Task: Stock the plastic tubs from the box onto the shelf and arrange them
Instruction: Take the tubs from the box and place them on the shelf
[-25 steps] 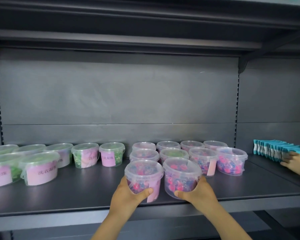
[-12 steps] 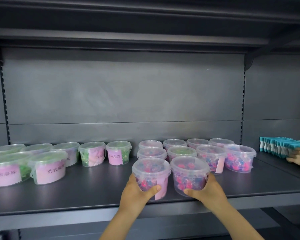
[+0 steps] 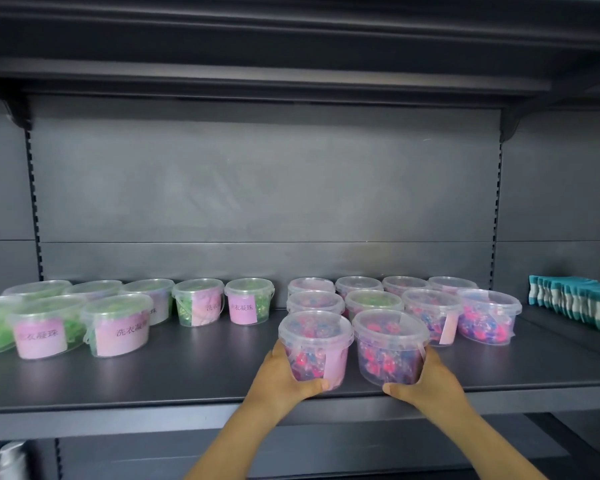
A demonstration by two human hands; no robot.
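**Two front tubs gripped at the shelf edge**

The dark grey metal shelf [image 3: 187, 379] carried two groups of clear plastic tubs with snap lids. At its front edge stood two tubs of pink and blue pods, side by side and almost touching. The left hand [image 3: 284, 379] wrapped the left front tub [image 3: 315, 344], its thumb pressed across the tub's lower front and its fingers curled around the tub's left side; a pink label strip ran down the wall just beside the thumb. The right hand [image 3: 426, 379] cupped the right front tub [image 3: 390, 344] from its right side, with the thumb laid under the tub's front base and the fingers closed around the back, out of view. Both tubs stood upright on the shelf board.

Behind these two, further pink-and-blue tubs [image 3: 432, 315] sat in rows reaching back to the shelf's rear panel, with one green-filled tub [image 3: 373, 303] among them in the middle row. To the left of the left front tub, well apart, a group of green-pod tubs [image 3: 118, 323] carried pink labels printed with Chinese characters. To the far right of the right front tub, a row of teal-and-white packets [image 3: 575, 301] stood on the neighbouring shelf section.
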